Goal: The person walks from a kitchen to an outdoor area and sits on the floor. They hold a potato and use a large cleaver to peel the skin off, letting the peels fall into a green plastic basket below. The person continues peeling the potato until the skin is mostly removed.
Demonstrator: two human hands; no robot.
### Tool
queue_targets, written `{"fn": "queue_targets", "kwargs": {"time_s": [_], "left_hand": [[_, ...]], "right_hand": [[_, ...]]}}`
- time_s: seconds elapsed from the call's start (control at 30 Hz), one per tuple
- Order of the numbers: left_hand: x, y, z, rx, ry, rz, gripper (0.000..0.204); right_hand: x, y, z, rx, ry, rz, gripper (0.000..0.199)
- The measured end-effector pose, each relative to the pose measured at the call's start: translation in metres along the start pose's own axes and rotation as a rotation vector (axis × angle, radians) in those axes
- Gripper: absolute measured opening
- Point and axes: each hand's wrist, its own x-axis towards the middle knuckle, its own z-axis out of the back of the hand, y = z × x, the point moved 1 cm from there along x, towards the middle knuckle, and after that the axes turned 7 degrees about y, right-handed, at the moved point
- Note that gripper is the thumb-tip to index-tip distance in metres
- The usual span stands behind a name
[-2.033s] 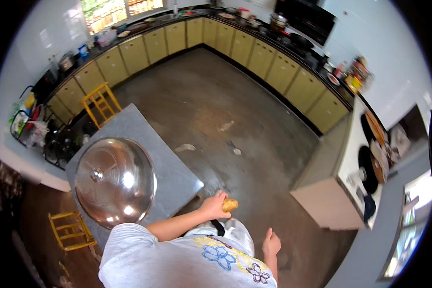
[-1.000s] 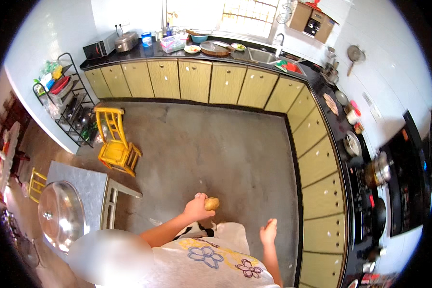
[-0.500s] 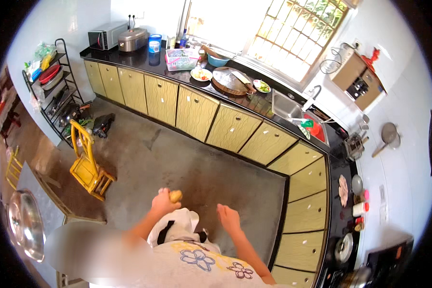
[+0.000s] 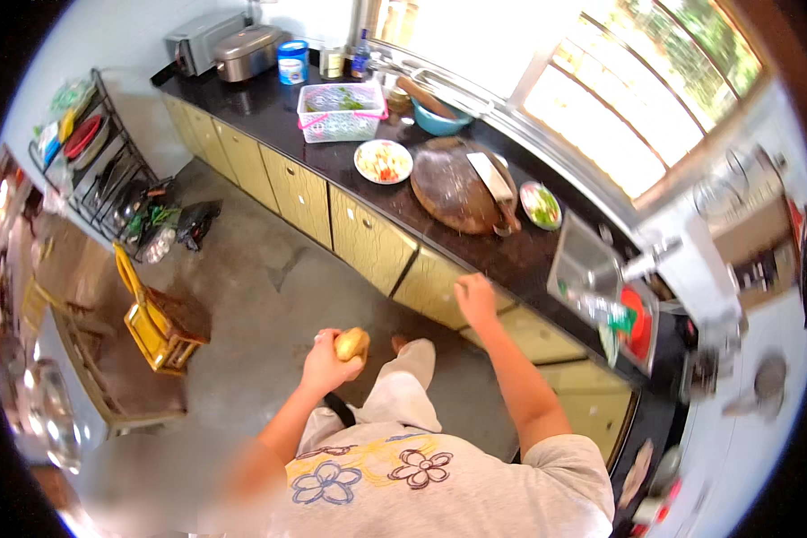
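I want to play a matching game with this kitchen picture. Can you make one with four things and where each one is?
Things:
1. potato
2. cleaver
3. yellow chair
4. pink basket

Places:
A. on the floor, by the rack
B. on the round wooden board
C. in the left hand
D. on the dark counter, near the blue tin

Pairs: 1-C, 2-B, 3-A, 4-D
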Motion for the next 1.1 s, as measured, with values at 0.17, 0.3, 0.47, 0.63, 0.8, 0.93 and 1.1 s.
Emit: {"fn": "queue_targets", "kwargs": {"time_s": [0.17, 0.3, 0.47, 0.63, 0.8, 0.93, 1.1], "left_hand": [[0.082, -0.011, -0.040, -0.200, -0.097, 0.242, 0.067], [0.093, -0.035, -0.043, -0.234, -0.240, 0.343, 0.067], [0.041, -0.049, -0.035, -0.298, -0.467, 0.500, 0.068], [-0.050, -0.042, -0.036, -0.414, -0.693, 0.618, 0.070], [-0.209, -0.002, -0.066, -0.565, -1.039, 0.794, 0.069], [-0.328, 0.045, -0.085, -0.668, -1.231, 0.884, 0.069], [-0.459, 0.083, -0.074, -0.728, -1.409, 1.006, 0.067]], "right_hand": [[0.195, -0.167, 0.005, -0.448, -0.333, 0.034, 0.021], [0.270, -0.206, -0.005, -0.455, 0.073, -0.337, 0.047], [0.291, -0.183, 0.017, -0.299, 0.229, -0.225, 0.057], [0.264, -0.191, 0.022, -0.424, 0.097, -0.364, 0.049], [0.161, -0.033, -0.002, -0.261, 0.076, -0.117, 0.040], [0.087, 0.061, -0.100, 0.003, 0.167, 0.469, 0.042], [-0.103, 0.268, -0.173, 0.206, 0.728, 0.767, 0.042]]}}
